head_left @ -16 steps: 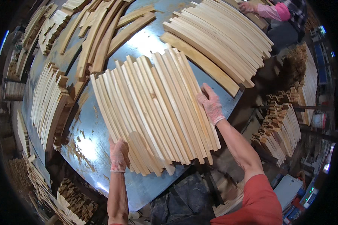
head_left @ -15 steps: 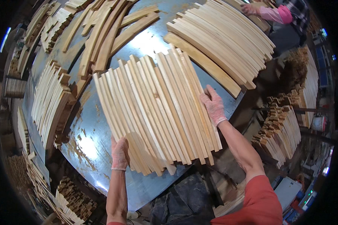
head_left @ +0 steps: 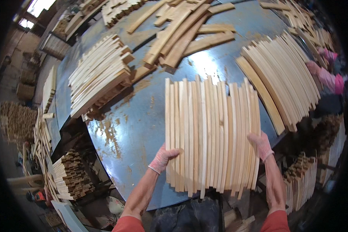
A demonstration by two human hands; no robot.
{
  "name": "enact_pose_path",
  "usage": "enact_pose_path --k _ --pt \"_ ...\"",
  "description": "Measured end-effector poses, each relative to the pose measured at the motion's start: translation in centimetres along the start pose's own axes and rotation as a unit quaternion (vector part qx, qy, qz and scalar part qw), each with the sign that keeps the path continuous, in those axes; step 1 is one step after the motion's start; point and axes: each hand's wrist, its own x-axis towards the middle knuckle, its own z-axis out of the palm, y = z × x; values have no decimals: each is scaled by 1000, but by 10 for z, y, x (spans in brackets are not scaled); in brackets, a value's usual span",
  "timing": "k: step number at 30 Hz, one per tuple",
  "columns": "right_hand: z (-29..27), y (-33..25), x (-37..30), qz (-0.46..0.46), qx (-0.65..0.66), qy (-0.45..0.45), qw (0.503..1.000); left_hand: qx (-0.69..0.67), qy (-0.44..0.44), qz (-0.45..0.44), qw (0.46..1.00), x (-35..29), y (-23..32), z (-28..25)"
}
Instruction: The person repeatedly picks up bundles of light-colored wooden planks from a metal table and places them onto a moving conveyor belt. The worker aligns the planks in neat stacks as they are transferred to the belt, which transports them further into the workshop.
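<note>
A wide row of pale wooden strips (head_left: 210, 135), side by side with uneven ends, is clasped between my two hands over the near part of a metal tabletop (head_left: 141, 133). My left hand (head_left: 164, 157), in a pinkish knit glove, grips the left side near the lower end, its thumb lying over the strips. On the opposite side my right hand (head_left: 261, 144), gloved alike, holds the edge with its thumb on top. The fingers of both hands are mostly hidden behind the wood. Whether the strips touch the tabletop is hard to tell.
Another row of strips (head_left: 284, 77) lies at the right, where a co-worker's gloved hand (head_left: 314, 68) touches its far side. Loose boards (head_left: 181, 38) cross at the back. A stack of strips (head_left: 100, 75) sits at the left; bundled wood (head_left: 71, 176) stands below it.
My view has swung left, shifting the surroundings rightward. The strips have turned from a slant to nearly straight away from me. My left thumb now reaches farther over them.
</note>
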Motion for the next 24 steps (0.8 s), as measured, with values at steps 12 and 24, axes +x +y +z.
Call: enact_pose_path --k 12,24 --pt "33 33 -58 24 -19 -42 999 -35 34 21 999 -122 -43 -51" --pt "277 -42 -221 -142 -89 -232 958 -146 176 173 958 -411 -53 -161"
